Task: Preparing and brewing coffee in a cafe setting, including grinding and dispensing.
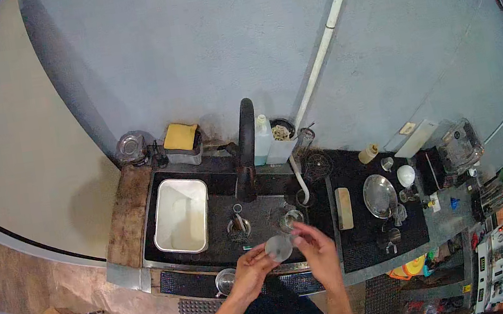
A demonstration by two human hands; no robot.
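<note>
In front of my body, over the front edge of a black sink (pixel 227 253), my left hand (pixel 252 272) grips a round translucent cup or lid (pixel 278 249). My right hand (pixel 315 247) is at its right side, fingers bent and slightly blurred; whether they touch the rim is unclear. Just beyond that hand a clear glass (pixel 291 219) stands in the sink. A metal cup (pixel 239 228) with utensils is further left. Near my left wrist, a clear glass mug (pixel 225 281) rests on the black mat (pixel 185 283) along the front ledge.
A white rectangular tub (pixel 181 216) fills the sink's left part. The black faucet (pixel 247 153) rises behind. Bottles (pixel 262 140) and a yellow cloth (pixel 181 136) line the wall. An oval metal tray (pixel 380 196) and white bowl (pixel 406 176) are on the right-hand mat (pixel 383 256).
</note>
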